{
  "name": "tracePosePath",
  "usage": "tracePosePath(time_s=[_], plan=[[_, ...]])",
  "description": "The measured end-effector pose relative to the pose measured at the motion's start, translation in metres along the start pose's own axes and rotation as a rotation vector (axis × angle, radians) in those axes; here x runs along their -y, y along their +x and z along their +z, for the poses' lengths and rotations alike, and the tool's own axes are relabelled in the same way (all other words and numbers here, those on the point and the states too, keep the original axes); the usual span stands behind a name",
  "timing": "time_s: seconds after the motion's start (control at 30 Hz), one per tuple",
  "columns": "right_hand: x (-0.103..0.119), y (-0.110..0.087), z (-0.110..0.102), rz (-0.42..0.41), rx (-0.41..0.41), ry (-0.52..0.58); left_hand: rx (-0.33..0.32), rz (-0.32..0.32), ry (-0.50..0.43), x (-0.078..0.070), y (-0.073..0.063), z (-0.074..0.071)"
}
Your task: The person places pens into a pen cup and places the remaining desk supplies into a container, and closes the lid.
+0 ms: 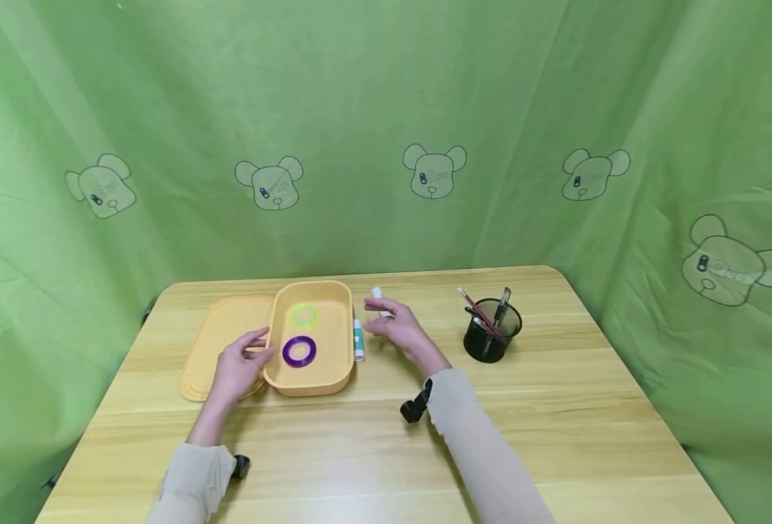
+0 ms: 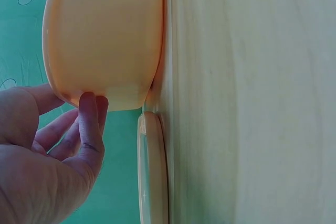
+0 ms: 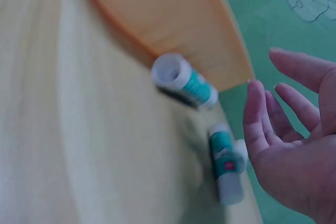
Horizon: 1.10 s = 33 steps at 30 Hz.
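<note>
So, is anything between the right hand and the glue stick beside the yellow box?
Nothing visible: the right hand is raised close to the glue stick, with no object in the gap. The yellow box is on the stick's other side.

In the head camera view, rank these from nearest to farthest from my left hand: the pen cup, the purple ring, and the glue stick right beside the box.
From the left hand:
1. Purple ring, inside the box.
2. Glue stick, just outside the box's right side.
3. Pen cup, well off to the right.
</note>
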State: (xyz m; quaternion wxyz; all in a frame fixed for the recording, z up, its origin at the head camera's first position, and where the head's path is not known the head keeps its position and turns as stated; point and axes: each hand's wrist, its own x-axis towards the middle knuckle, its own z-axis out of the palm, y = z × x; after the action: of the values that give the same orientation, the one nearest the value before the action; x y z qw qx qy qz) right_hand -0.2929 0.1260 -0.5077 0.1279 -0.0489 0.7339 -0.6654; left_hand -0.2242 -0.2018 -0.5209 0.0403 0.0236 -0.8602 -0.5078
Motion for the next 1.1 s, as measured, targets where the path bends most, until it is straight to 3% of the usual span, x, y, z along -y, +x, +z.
tracePosePath(time_s=[0.5, 0.87, 1.1], plan=[[-0.029, -0.003, 0.001, 0.07, 0.204, -0.066, 0.001, -0.005, 0.012, -0.001, -0.001, 0.0], [-0.032, 0.003, 0.009, 0.051, 0.217, -0.175, -0.005, -0.002, -0.009, 0.001, 0.0, 0.001], [-0.033, 0.006, 0.014, 0.029, 0.18, -0.265, -0.01, -0.006, -0.018, 0.002, 0.001, 0.002]])
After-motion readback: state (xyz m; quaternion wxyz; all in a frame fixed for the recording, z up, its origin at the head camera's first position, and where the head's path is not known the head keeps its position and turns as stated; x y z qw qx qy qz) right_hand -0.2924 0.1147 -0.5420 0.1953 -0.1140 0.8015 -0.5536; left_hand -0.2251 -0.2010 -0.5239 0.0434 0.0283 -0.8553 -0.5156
